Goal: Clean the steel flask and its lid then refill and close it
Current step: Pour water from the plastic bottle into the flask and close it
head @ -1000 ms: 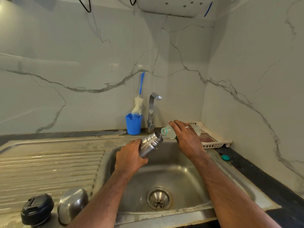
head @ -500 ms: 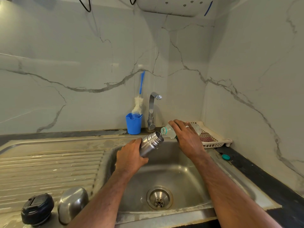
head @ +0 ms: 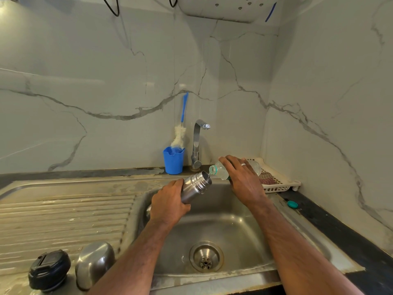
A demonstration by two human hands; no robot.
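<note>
My left hand (head: 169,202) grips the steel flask (head: 196,186) around its body, tilted with the open mouth pointing up and right, above the sink basin (head: 234,226). In my right hand (head: 244,179) is a clear plastic bottle (head: 219,170), tipped over so its green-ringed mouth sits just at the flask's opening; a thin stream of water runs into the flask. The black inner lid (head: 49,270) and the steel cup cap (head: 94,264) rest on the drainboard at the lower left.
A tap (head: 197,143) stands behind the basin beside a blue cup (head: 173,159) holding a bottle brush (head: 180,133). A white basket (head: 276,182) with a cloth sits at the back right. A small green bottle cap (head: 292,204) lies on the dark counter.
Both hands hold nearly the same pose; the flask mouth and bottle stay together while water pours.
</note>
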